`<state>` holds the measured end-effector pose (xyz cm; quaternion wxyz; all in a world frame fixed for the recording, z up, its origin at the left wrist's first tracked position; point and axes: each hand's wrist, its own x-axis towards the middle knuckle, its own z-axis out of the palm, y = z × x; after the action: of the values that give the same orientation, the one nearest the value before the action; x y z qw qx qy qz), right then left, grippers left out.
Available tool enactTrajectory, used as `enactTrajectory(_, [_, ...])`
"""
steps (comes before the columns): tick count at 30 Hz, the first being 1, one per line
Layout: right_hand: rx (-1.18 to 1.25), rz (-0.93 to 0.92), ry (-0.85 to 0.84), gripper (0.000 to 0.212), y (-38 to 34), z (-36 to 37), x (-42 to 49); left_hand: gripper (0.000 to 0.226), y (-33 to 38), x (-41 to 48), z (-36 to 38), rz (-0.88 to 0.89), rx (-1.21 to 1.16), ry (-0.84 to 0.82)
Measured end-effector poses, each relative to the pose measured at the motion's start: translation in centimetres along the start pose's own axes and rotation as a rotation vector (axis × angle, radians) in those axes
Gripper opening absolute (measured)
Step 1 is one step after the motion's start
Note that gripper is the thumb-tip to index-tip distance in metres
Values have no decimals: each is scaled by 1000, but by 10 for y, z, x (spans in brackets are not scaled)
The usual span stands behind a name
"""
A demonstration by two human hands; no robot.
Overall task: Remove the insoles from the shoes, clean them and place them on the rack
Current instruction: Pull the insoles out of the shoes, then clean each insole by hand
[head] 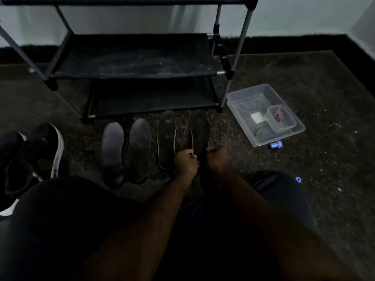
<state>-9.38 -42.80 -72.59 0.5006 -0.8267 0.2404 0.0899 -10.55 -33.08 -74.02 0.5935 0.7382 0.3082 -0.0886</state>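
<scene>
Head view, dim: we see left hand (186, 165) and right hand (218, 159), both curled, pinching heel end of dark insole (199, 132). Its toe points at rack (134, 55); it sits rightmost of four in row on carpet (304, 78), before rack's front edge. Other insoles (140, 142) lie left of it. Shoes (44, 151) at carpet's left edge. Clear bin (280, 136) beside rack's right front leg.

Insoles (140, 147) before rack (134, 57); bin (284, 98) right.
</scene>
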Motion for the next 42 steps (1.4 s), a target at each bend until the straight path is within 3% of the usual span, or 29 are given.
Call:
enactTrajectory(7, [-39, 31, -47, 21, 3, 13, 7, 11, -6, 10, -6, 83, 302, -64])
enactTrajectory(13, [-73, 8, -98, 21, 4, 14, -1, 28, 9, -14, -17, 179, 642, -41])
enactTrajectory(17, [-93, -29, -133, 18, 3, 11, -9, 32, 20, -19, -28, 194, 745, 12])
enactTrajectory(24, [37, -70, -91, 20, -13, -5, -50, 25, 35, -50, -62, 294, 637, -44])
enactTrajectory(35, [290, -287, -17, 34, -83, -63, -120, 21, 89, -106, -87, 437, 336, -34])
enactTrajectory(40, [346, -283, 8, 44, -75, -81, -79, 12, 113, -121, -46, 483, 213, -76])
enactTrajectory(42, [367, -240, 8, 37, -59, -91, -45, 16, 117, -117, -26, 467, 162, -128])
